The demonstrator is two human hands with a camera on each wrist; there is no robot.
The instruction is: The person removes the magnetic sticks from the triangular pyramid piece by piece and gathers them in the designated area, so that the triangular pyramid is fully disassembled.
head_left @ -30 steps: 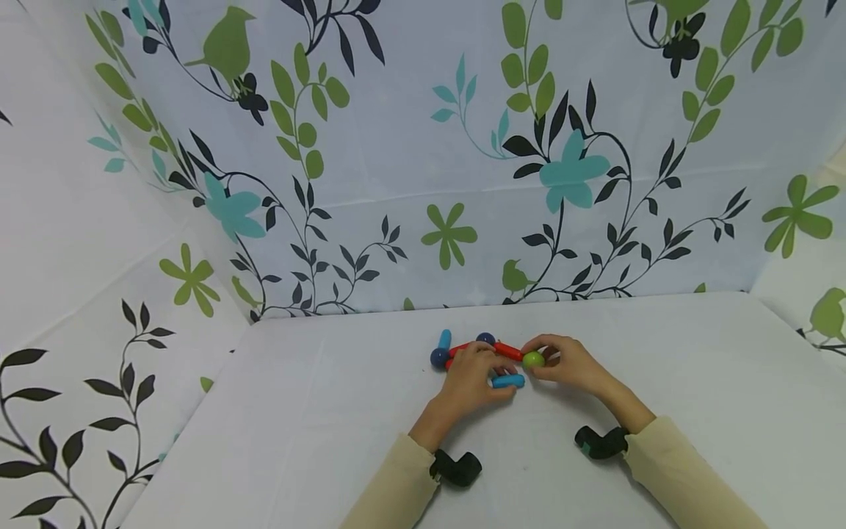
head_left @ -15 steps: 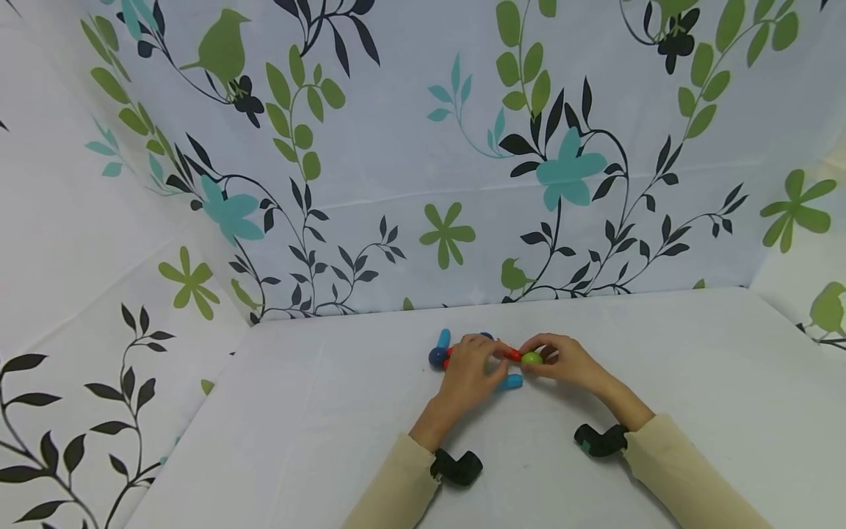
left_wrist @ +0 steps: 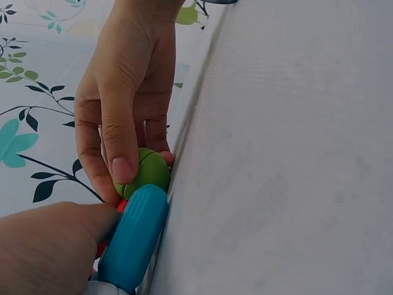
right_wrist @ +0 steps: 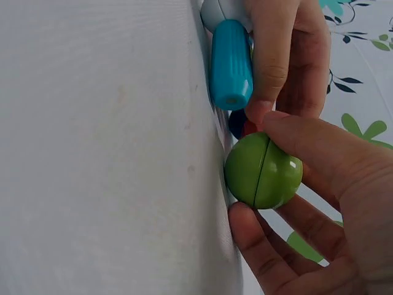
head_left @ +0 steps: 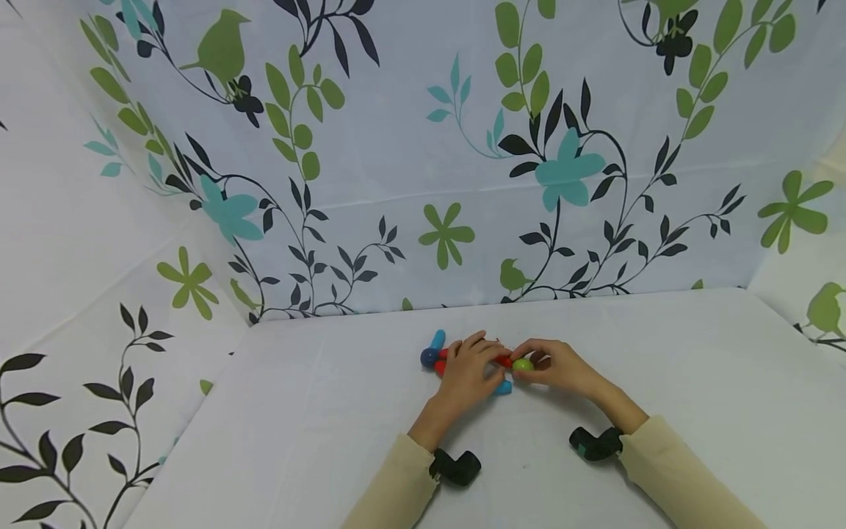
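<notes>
My right hand [head_left: 562, 367] pinches a green ball [right_wrist: 261, 172] between thumb and fingers. To its left, my left hand [head_left: 465, 371] pinches a red rod [head_left: 504, 361] by the end that meets the ball. A light blue rod [right_wrist: 231, 67] lies beside the left thumb, with a whitish ball [right_wrist: 214, 13] at its far end. Beyond the left hand, a dark blue ball [head_left: 429, 358] touches red rods [head_left: 441, 367] and another light blue rod [head_left: 438, 339]. The left hand's fingers cover the middle of this toy construction.
All the pieces stand on a white-covered table [head_left: 317, 441]. A patterned cloth wall [head_left: 370, 147] rises behind the table's far edge. Each wrist carries a black camera, one at the left cuff [head_left: 456, 469] and one at the right [head_left: 596, 444].
My left fingers have shifted from above the near light blue rod to the red rod. The green ball, the right hand and the joined pieces have slid slightly left.
</notes>
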